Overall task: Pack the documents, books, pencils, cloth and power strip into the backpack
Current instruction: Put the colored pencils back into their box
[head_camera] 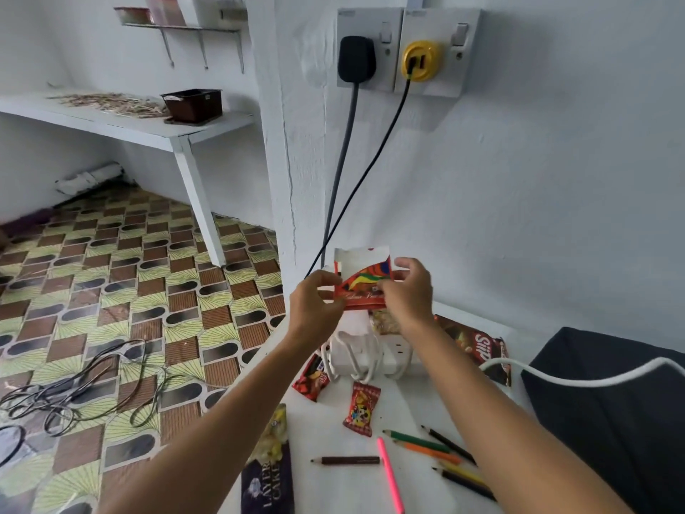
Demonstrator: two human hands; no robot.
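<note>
Head cam, looking down: both hands are up in front of the wall holding a small red pencil box [365, 280] with a colourful print and its white flap open. Left hand [315, 302] has its grip pinched on the box's left edge, right hand [407, 291] has fingers curled round the right side, so both are closed on it.

Below them on the white counter [419, 409] sits the white power strip [374, 356] with its cord looped on top. Loose pencils [433, 445] lie scattered nearer the camera, plus a brown one [350, 460] and a pink one [389, 473] just left of them. The dark backpack [611, 413] is on the right edge of the counter, white cable draped across it.

A few snack wrappers [361, 409] lie around the strip, and a purple layer cake pack [268, 476] sits at the counter's left edge. Two plugs [385, 59] are in the wall sockets above.
</note>
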